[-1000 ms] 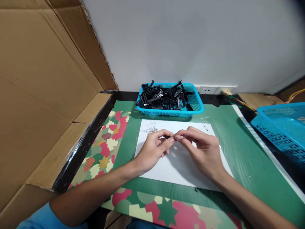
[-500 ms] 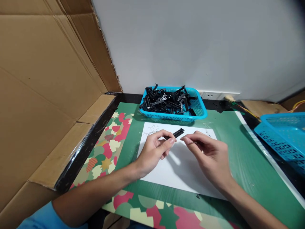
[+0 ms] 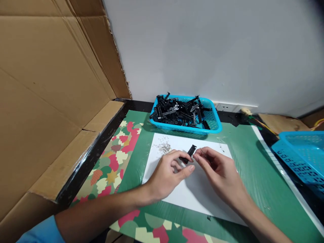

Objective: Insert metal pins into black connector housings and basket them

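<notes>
My left hand holds a slim black plastic part by its near end, with the index finger over it and the thumb a little apart. The part's far end, with small prongs, tilts up and to the right. Close to that part, my right hand is closed in a pinch. Something thin and dark shows at its fingertips, too small to name. Both hands are above a white sheet. A pile of tiny silvery wire-like pieces lies on the sheet's upper left, beyond my left hand.
A blue basket full of similar black parts stands behind the sheet, by the wall. Another blue basket is at the right. Cardboard walls off the left side. A few dark bits lie on the sheet's right.
My left thumb has moved away from the index finger, and the black part now points more steeply upward. My right fingertips have come nearer to it. The view has shifted slightly, showing more of the silvery pile.
</notes>
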### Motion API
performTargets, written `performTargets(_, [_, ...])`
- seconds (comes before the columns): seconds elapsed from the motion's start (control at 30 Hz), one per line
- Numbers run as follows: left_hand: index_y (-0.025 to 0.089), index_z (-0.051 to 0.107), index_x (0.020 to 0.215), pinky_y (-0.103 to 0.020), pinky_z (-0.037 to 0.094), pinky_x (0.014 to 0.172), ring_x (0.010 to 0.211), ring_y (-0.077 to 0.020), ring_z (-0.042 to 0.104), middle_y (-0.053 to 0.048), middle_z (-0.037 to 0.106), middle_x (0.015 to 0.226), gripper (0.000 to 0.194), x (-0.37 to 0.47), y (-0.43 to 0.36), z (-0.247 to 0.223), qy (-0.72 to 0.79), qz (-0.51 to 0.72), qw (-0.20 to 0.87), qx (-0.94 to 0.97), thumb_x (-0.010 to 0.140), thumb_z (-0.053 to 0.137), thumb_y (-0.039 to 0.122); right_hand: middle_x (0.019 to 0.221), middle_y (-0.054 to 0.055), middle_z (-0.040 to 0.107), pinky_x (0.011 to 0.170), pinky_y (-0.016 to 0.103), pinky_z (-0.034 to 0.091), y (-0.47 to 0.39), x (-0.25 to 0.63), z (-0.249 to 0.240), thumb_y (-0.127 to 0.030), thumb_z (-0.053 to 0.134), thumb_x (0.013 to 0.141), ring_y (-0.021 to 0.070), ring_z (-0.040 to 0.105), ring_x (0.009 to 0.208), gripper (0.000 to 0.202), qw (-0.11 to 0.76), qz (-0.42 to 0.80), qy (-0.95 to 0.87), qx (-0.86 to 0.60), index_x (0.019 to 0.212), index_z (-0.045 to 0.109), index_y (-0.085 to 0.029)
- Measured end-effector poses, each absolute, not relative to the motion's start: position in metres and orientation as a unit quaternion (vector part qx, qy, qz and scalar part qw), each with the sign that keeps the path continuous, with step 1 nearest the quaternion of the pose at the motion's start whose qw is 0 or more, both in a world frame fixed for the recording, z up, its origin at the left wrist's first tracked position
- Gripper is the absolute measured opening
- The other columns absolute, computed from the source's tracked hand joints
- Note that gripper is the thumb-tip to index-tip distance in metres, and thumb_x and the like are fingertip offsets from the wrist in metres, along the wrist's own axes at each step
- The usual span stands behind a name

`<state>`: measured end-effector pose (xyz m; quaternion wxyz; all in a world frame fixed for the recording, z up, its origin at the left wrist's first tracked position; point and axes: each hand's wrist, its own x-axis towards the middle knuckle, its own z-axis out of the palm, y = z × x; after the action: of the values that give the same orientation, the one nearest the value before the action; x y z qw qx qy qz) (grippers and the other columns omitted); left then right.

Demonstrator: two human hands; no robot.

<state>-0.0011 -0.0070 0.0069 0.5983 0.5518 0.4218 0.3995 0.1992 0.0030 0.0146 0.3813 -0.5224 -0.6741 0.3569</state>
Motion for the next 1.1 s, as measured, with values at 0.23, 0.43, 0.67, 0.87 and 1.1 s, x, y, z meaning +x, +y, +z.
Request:
performTargets(0.23, [0.018, 0.082, 0.114, -0.022, 0.034, 0.056, 0.062, -0.0073, 0.049, -0.005, 0.077, 0.099, 0.025, 0.001, -0.013, 0.003, 0.43, 0.36, 0.617, 0.552, 0.096, 0.075, 0.034, 0.073, 0.001, 0.067, 0.058, 0.03, 0.039, 0.027, 0.243, 0.012, -0.054, 0.058, 0.105, 0.0174, 0.054, 0.061, 0.034, 0.258, 0.226, -0.728, -0.594, 0.094, 0.067, -0.023])
performTargets(0.43, [0.017, 0.084, 0.104, -0.02, 0.043, 0.061, 0.069, -0.0102, 0.064, -0.004, 0.078, 0.087, 0.02, 0.002, -0.013, -0.001, 0.461, 0.346, 0.627, 0.523, 0.088, 0.084, 0.029, 0.076, 0.004, 0.072, 0.06, 0.031, 0.04, 0.03, 0.238, 0.01, -0.048, 0.058, 0.104, 0.0197, 0.061, 0.064, 0.03, 0.207, 0.265, -0.739, -0.583, 0.093, 0.068, -0.022])
performTargets(0.67, [0.016, 0.083, 0.102, -0.022, 0.055, 0.072, 0.08, -0.0162, 0.076, -0.006, 0.082, 0.084, 0.021, 0.001, -0.005, 0.002, 0.458, 0.353, 0.641, 0.505, 0.087, 0.086, 0.031, 0.084, 0.004, 0.075, 0.066, 0.032, 0.041, 0.032, 0.224, 0.003, -0.042, 0.056, 0.106, 0.0212, 0.065, 0.073, 0.026, 0.22, 0.298, -0.737, -0.565, 0.094, 0.068, -0.022])
performTargets(0.87, [0.017, 0.083, 0.102, -0.022, 0.053, 0.069, 0.078, -0.0161, 0.076, -0.006, 0.082, 0.084, 0.02, 0.002, -0.006, 0.003, 0.468, 0.342, 0.636, 0.509, 0.087, 0.085, 0.029, 0.085, 0.004, 0.074, 0.068, 0.032, 0.038, 0.029, 0.222, 0.005, -0.037, 0.054, 0.108, 0.0223, 0.064, 0.076, 0.025, 0.203, 0.262, -0.754, -0.566, 0.088, 0.062, -0.023])
performTargets(1.1, [0.017, 0.084, 0.104, -0.024, 0.053, 0.067, 0.079, -0.0182, 0.077, -0.008, 0.082, 0.087, 0.023, 0.002, -0.007, 0.003, 0.481, 0.337, 0.621, 0.519, 0.086, 0.086, 0.032, 0.089, 0.005, 0.075, 0.069, 0.032, 0.04, 0.026, 0.224, 0.007, -0.035, 0.053, 0.108, 0.022, 0.065, 0.078, 0.024, 0.211, 0.259, -0.763, -0.554, 0.091, 0.063, -0.022])
